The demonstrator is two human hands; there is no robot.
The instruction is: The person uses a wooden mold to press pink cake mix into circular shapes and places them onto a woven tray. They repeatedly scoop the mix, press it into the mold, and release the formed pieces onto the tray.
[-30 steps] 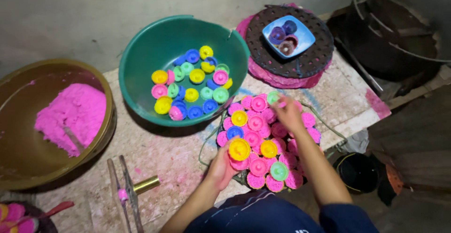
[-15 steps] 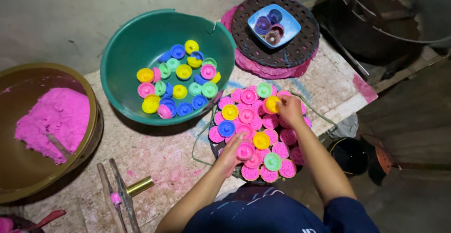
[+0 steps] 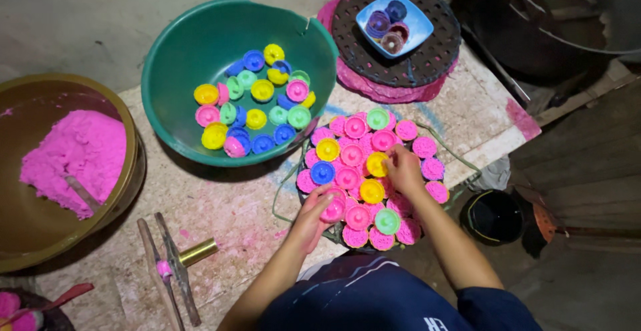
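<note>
A round tray (image 3: 304, 201) in front of me is packed with small coloured moulds and pink cakes. My left hand (image 3: 315, 214) rests on its near left edge, fingers closed on a pink mould (image 3: 334, 209). My right hand (image 3: 402, 169) lies over the middle of the tray, fingertips on a yellow mould (image 3: 377, 164). A green basin (image 3: 180, 90) behind the tray holds several loose yellow, blue, green and pink moulds.
A brown bowl (image 3: 123, 120) of pink dough sits at the left. A dark perforated disc (image 3: 434, 50) with a blue dish on it lies behind the tray. A brass-handled tool (image 3: 175, 264) lies at the near left, a black cup (image 3: 494, 217) at the right.
My right hand has moved from the tray's far edge toward its middle, onto a yellow mould. My left hand has shifted slightly along the near left edge.
</note>
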